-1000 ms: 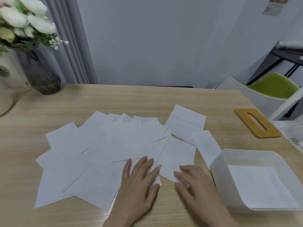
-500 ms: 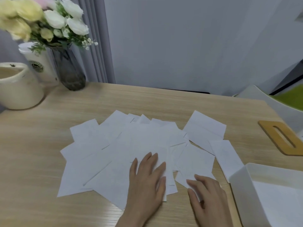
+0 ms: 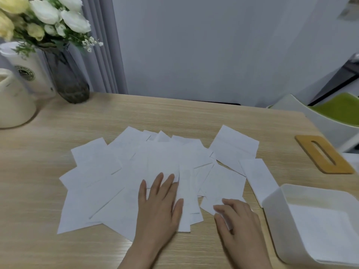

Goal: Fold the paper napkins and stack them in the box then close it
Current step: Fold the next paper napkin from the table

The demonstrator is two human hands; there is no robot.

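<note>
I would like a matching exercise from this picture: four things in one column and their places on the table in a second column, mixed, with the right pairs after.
Things:
1. glass vase
2. wooden lid
3. white box
4. left hand

Places:
A. near right corner, open, a napkin inside
B. far left, holding flowers
C. flat on the spread napkins
D. right side, beyond the box

Pairs: 1-B, 2-D, 3-A, 4-C

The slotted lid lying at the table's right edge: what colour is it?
Yellowish brown, like light wood; the lid shows only in the head view.
</note>
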